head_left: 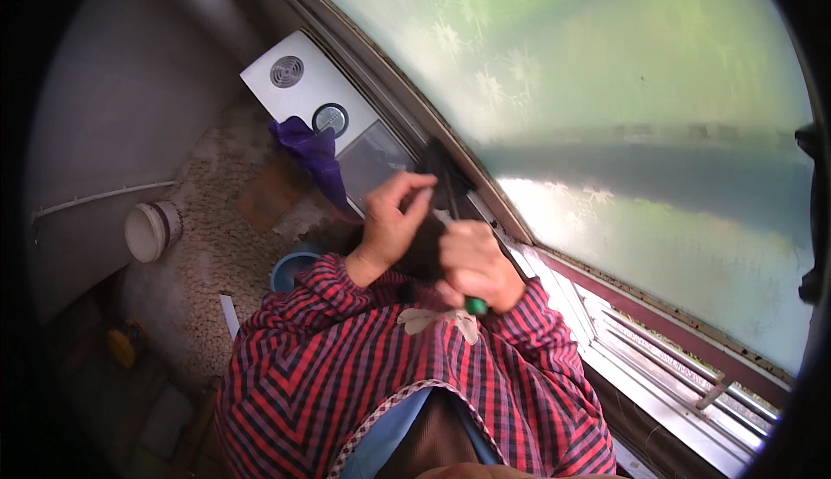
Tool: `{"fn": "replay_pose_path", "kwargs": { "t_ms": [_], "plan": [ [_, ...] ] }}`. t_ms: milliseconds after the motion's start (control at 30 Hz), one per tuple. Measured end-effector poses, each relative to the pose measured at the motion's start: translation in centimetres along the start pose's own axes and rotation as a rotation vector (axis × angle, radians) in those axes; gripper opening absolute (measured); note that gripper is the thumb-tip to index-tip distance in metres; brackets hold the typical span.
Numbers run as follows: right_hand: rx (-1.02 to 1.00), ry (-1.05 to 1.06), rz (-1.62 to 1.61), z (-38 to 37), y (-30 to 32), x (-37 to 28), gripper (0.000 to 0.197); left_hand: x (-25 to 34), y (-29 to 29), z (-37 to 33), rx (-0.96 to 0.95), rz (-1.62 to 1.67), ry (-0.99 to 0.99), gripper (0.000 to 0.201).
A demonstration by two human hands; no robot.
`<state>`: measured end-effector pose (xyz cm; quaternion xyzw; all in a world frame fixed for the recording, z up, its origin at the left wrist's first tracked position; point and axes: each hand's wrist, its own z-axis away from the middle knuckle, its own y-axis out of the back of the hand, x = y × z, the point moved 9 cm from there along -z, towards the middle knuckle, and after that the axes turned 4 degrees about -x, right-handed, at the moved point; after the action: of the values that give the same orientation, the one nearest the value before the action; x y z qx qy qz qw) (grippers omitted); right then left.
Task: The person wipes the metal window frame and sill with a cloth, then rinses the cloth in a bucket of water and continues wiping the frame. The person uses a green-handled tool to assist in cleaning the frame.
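Observation:
My right hand (479, 263) is wrapped round what looks like a screwdriver, its green handle end (475, 306) sticking out below the fist. A thin dark shaft (449, 192) points away from that hand toward the window frame. Beside it, my left hand (391, 224) is closed in a pinch, fingertips close to the shaft; anything held there is too small or blurred to name. Dark material (433, 241), its kind unclear, lies below and between the hands. Pale cloth pieces (437, 320) rest against my checked top under the right hand.
A frosted window (640, 159) slants along the right, above metal rails (692, 366). Beyond the left hand stands a white appliance (307, 81) with a purple cloth (313, 157) draped over it. A white bucket (149, 232) and a blue basin (293, 270) are at left.

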<state>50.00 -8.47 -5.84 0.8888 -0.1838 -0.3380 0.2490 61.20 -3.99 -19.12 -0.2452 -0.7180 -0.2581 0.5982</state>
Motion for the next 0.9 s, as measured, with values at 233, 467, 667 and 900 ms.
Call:
{"fn": "replay_pose_path", "kwargs": {
  "t_ms": [233,467,667,900],
  "plan": [
    [0.169,-0.451,0.056,7.2,3.3,-9.6,0.033,2.4,-10.2,6.4,-0.563,0.215,-0.039,0.015],
    [0.234,-0.157,0.077,3.3,2.7,-5.4,0.034,3.3,-5.0,3.0,-0.219,0.103,-0.079,0.019],
    [0.702,-0.236,-0.132,8.1,6.6,-4.7,0.039,2.4,-5.7,4.3,-0.296,0.062,0.051,0.018],
    [0.125,-0.635,0.143,10.5,6.3,-9.8,0.038,3.7,-16.0,9.3,-0.728,0.174,0.039,0.021]
  ]
}}
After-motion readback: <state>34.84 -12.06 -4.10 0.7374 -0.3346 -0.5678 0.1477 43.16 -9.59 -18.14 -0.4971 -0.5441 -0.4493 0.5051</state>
